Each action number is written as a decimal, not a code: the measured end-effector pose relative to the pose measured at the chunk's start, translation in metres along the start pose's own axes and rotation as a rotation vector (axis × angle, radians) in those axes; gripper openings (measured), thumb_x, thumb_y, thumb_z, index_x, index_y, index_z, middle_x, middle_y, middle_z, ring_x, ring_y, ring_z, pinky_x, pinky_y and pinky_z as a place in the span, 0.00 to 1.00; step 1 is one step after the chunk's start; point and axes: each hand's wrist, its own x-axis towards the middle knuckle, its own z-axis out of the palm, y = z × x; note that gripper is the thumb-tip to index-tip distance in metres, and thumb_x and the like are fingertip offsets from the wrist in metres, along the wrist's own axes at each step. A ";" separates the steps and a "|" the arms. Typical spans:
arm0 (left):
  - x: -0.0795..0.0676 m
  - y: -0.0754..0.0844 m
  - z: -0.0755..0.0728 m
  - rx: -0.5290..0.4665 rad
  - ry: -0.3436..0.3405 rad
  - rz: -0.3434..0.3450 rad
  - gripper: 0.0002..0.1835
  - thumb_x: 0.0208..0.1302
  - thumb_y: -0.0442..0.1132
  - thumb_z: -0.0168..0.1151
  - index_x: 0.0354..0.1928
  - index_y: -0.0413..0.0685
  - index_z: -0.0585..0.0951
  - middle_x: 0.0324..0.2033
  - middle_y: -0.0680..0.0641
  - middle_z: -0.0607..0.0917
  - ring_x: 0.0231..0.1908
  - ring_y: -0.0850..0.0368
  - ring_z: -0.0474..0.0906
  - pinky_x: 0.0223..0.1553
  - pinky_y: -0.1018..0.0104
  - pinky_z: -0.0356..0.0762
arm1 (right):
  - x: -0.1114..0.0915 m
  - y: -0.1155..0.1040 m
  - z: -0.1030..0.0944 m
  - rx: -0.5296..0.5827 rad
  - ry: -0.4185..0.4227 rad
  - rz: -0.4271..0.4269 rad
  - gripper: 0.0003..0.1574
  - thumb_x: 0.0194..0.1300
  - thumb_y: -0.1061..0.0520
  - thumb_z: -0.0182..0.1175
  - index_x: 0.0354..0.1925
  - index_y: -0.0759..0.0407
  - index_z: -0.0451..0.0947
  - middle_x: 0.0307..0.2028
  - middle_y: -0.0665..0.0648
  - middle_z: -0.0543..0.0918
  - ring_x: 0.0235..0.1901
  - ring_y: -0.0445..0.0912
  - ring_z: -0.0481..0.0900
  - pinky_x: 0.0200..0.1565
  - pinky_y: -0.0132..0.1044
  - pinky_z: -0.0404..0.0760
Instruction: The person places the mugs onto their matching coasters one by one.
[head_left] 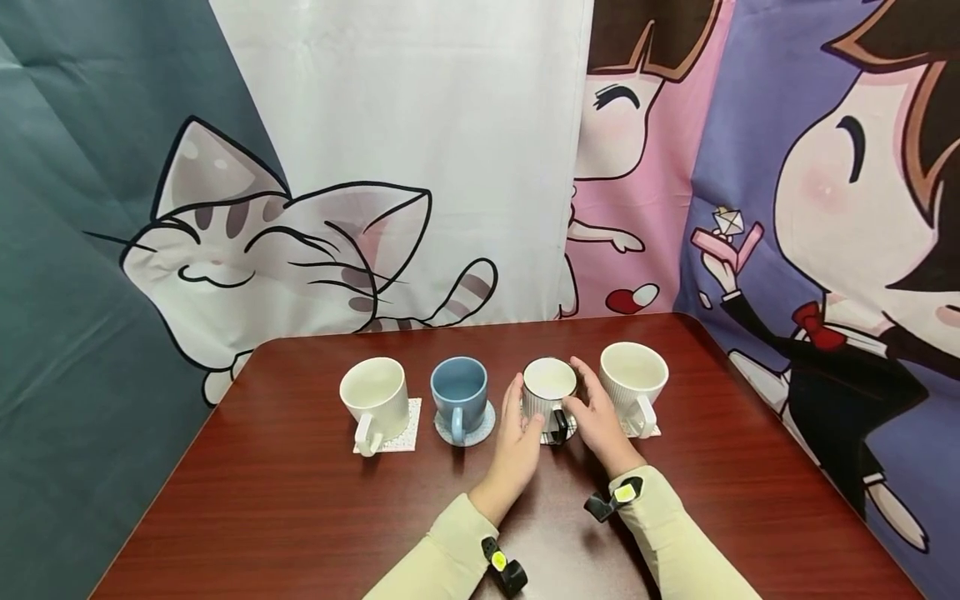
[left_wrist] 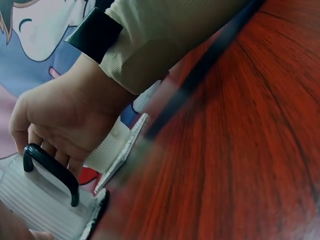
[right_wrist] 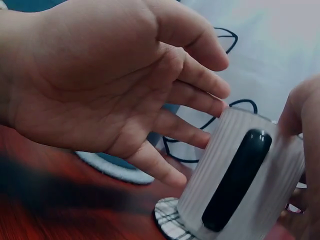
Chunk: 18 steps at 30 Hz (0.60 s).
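A white ribbed mug (head_left: 548,379) with a black handle (left_wrist: 52,172) stands upright on a round black-and-white plaid coaster (right_wrist: 170,220). My left hand (head_left: 516,446) is at the mug's left side, fingers extended; in the right wrist view some fingertips meet or nearly meet its wall. On the other side is my right hand (head_left: 600,421), thumb near the rim above the handle and fingers loosely bent along the side. How firmly the right fingers touch the mug cannot be told. The handle faces me, between both hands.
Left of the hands, a blue mug (head_left: 459,387) sits on a round pale coaster (head_left: 483,425). A cream mug (head_left: 378,400) stands farther left on a square coaster (head_left: 408,433). Another cream mug (head_left: 632,375) is close beside my right hand. A printed cloth (head_left: 480,167) hangs behind the table (head_left: 300,517).
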 end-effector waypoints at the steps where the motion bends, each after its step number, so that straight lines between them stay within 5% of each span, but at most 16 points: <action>1: 0.000 -0.002 0.000 0.001 -0.003 0.002 0.37 0.69 0.28 0.50 0.78 0.39 0.54 0.77 0.38 0.55 0.75 0.42 0.52 0.68 0.37 0.61 | 0.000 0.002 0.000 0.000 -0.001 0.008 0.44 0.62 0.73 0.54 0.75 0.68 0.57 0.71 0.70 0.65 0.69 0.59 0.65 0.70 0.55 0.61; 9: 0.000 -0.008 -0.003 0.007 -0.067 0.008 0.39 0.67 0.26 0.49 0.80 0.42 0.52 0.79 0.45 0.51 0.77 0.48 0.46 0.72 0.39 0.53 | -0.004 0.002 0.000 -0.035 -0.013 -0.026 0.41 0.65 0.72 0.54 0.74 0.70 0.58 0.68 0.73 0.69 0.60 0.62 0.75 0.53 0.22 0.72; 18: 0.002 -0.009 -0.007 0.030 -0.129 -0.003 0.40 0.68 0.26 0.46 0.81 0.44 0.48 0.80 0.44 0.47 0.78 0.50 0.41 0.73 0.42 0.49 | -0.015 -0.030 0.000 -0.020 -0.012 -0.001 0.40 0.66 0.72 0.55 0.73 0.76 0.56 0.65 0.78 0.69 0.59 0.67 0.75 0.48 0.21 0.73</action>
